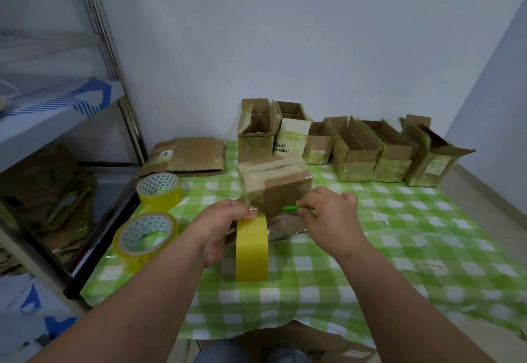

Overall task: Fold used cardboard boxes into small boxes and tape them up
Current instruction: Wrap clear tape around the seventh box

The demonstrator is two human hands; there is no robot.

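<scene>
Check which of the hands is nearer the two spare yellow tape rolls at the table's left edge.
Left. The left hand grips a third yellow tape roll just right of the two spare yellow tape rolls; the right hand, pinching a green tool, is farther right.

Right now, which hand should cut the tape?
The right hand, probably: it already holds the green cutter beside the box, while the left hand grips the tape roll.
</scene>
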